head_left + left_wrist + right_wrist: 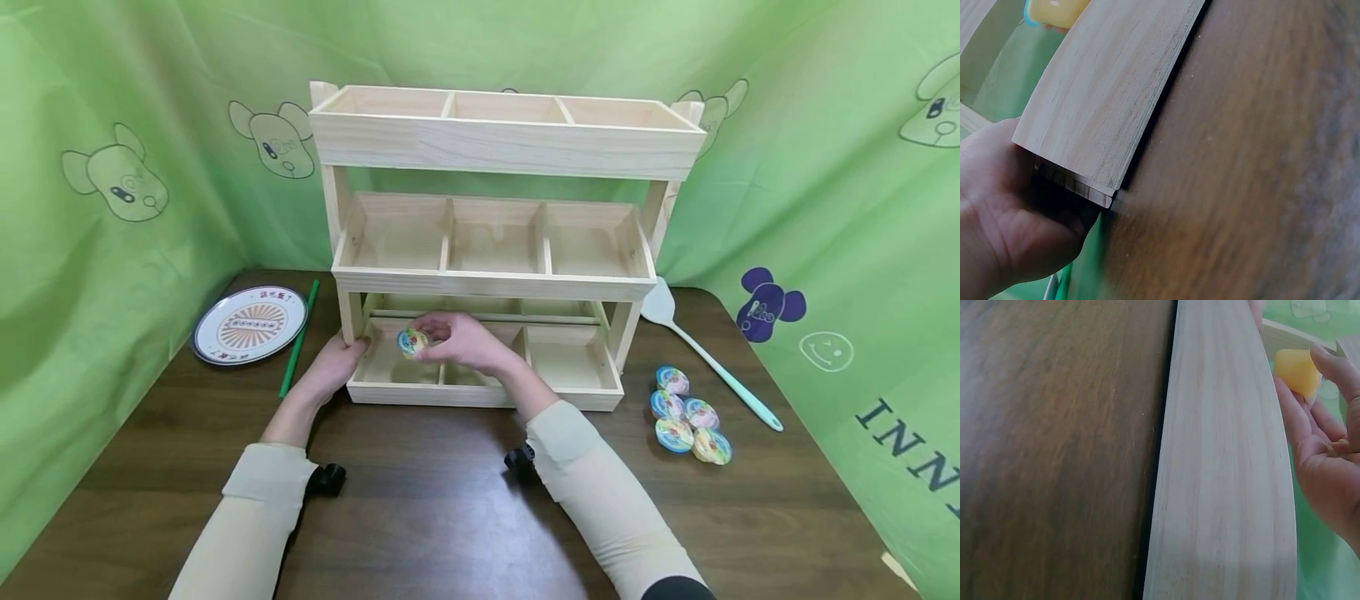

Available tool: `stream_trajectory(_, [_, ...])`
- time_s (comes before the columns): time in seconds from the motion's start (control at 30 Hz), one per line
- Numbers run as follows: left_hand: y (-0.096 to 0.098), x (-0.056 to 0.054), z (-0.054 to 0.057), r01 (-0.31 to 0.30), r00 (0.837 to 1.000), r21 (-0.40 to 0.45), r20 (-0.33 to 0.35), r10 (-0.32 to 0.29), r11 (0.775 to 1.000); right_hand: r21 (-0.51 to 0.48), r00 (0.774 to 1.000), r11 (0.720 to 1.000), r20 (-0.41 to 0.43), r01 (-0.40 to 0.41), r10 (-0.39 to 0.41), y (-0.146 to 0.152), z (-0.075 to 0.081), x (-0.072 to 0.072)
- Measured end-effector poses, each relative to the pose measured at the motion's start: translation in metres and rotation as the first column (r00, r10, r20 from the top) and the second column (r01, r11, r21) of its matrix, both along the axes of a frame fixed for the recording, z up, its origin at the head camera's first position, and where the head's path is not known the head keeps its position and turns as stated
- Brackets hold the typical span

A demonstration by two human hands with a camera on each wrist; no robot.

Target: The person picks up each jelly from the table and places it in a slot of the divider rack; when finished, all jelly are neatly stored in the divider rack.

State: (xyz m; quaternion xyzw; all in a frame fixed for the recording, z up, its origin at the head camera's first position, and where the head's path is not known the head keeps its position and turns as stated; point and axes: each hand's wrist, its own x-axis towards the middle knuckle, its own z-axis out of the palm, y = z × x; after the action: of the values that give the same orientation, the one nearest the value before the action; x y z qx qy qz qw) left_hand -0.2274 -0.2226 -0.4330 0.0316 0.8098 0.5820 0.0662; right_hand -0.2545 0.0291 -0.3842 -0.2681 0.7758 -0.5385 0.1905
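A three-tier wooden rack point(510, 148) stands on the table, each tier split into three compartments. My right hand point(468, 343) pinches a small jelly cup point(412, 342) between thumb and fingers, over the left compartment of the bottom tier. From the right wrist, the jelly cup point(1296, 372) shows its yellow body behind the bottom tier's front board point(1222, 462). My left hand point(336, 364) holds the left end of the bottom tier, beside the post. In the left wrist view, that left hand point(1016, 212) lies around the box's corner, with some fingers hidden behind the wood.
Several jelly cups point(673, 435) lie grouped on the table right of the rack. Behind them a pale turquoise spatula point(720, 367) leans out diagonally. On the left are a patterned white plate point(251, 325) and a green stick point(298, 342). Green printed cloth point(480, 42) encloses the table.
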Motion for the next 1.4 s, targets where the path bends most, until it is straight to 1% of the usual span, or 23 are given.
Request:
stream_trajectory(0.17, [0.000, -0.002, -0.001, 0.006, 1.000, 0.016, 0.007, -0.006, 1.000, 0.041, 0.999, 0.999, -0.030, 0.012, -0.011, -0.005, 0.004, -0.003])
stream_trajectory(0.33, [-0.001, -0.004, -0.003, 0.005, 1.000, 0.016, 0.028, -0.005, 1.000, 0.055, 0.998, 0.998, -0.056, 0.013, -0.010, -0.011, 0.009, -0.006])
stream_trajectory(0.47, [-0.002, -0.002, -0.003, 0.002, 1.000, 0.016, 0.017, -0.003, 1.000, 0.061, 0.998, 0.998, -0.068, 0.000, 0.004, -0.017, 0.008, -0.009])
stream_trajectory(0.63, [-0.003, 0.000, -0.003, -0.001, 1.000, 0.044, 0.010, 0.000, 0.999, 0.063, 0.998, 0.998, -0.052, -0.022, 0.026, -0.025, 0.003, -0.012])
stream_trajectory(0.77, [-0.004, 0.000, -0.003, -0.022, 0.999, 0.055, 0.025, 0.020, 0.998, 0.057, 0.999, 0.998, -0.023, -0.028, 0.029, -0.029, 0.000, -0.012])
stream_trajectory(0.9, [-0.005, 0.002, -0.003, -0.045, 0.999, 0.055, 0.026, 0.044, 0.997, 0.055, 0.999, 0.998, -0.020, -0.029, 0.030, -0.031, -0.001, -0.012])
stream_trajectory(0.97, [-0.007, 0.005, -0.002, -0.053, 0.999, 0.056, 0.008, 0.053, 0.997, 0.049, 0.999, 0.998, -0.021, -0.033, 0.034, -0.033, 0.000, -0.012])
stream_trajectory(1.13, [-0.010, 0.017, 0.000, -0.039, 0.999, 0.088, -0.029, 0.042, 0.995, 0.043, 0.998, 0.998, -0.029, -0.045, 0.047, -0.037, 0.000, -0.012])
stream_trajectory(1.4, [-0.008, 0.040, -0.001, -0.016, 1.000, 0.188, -0.022, 0.020, 0.982, 0.086, 0.998, 0.995, -0.031, -0.058, 0.061, -0.041, 0.001, -0.012])
